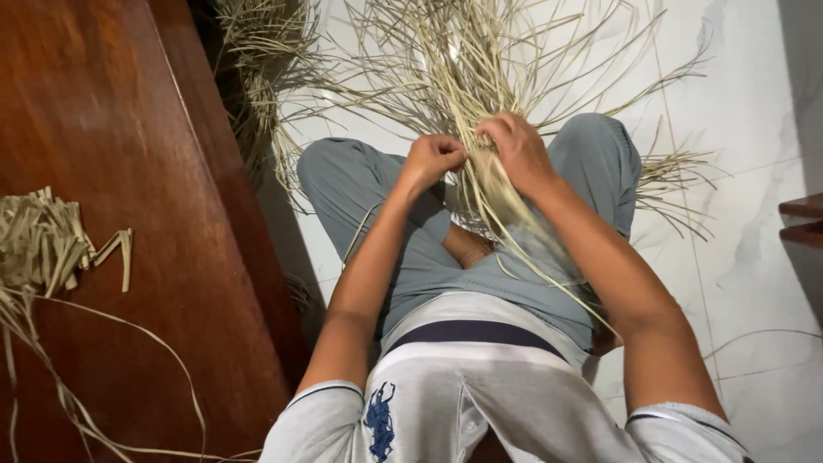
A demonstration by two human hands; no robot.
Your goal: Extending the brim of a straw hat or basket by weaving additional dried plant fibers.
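Wood with cut strips lies left; white tile floor spreads right. Left hand is curled, pinching straw strands; right hand presses the woven part beside it, over the lap, with loose ends fanning out beyond.

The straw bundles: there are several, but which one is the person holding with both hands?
The fanned straw bundle over the lap, gripped by left hand and right hand. The cut straw pile lies untouched on the wooden surface.

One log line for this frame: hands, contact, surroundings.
left hand: pinching pale dried straw strips | right hand: gripping same bundle | strips: fanned over white marble floor | beside: brown wooden panel
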